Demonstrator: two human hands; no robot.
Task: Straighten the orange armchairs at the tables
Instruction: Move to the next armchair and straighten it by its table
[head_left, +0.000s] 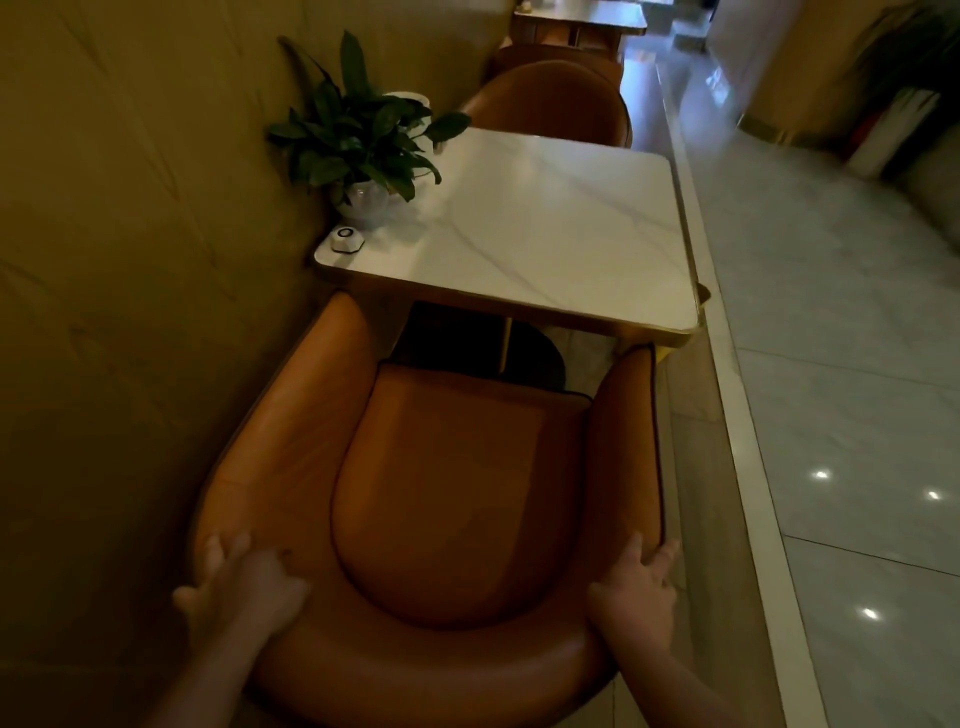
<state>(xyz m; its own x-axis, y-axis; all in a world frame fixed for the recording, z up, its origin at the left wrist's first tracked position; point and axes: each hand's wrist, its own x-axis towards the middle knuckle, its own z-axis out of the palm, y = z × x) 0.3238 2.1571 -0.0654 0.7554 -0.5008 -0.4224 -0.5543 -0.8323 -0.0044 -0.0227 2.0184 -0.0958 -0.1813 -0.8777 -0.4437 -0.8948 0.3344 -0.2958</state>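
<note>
Both hands (244, 587) (636, 597) grip orange armchair (457, 499) back

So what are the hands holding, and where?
The near orange armchair: the left hand and right hand grip the curved backrest rim, one on each side.

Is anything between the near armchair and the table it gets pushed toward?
Nothing visible. Both hands, left and right, already grip the armchair; the gap to the table looks open.
</note>
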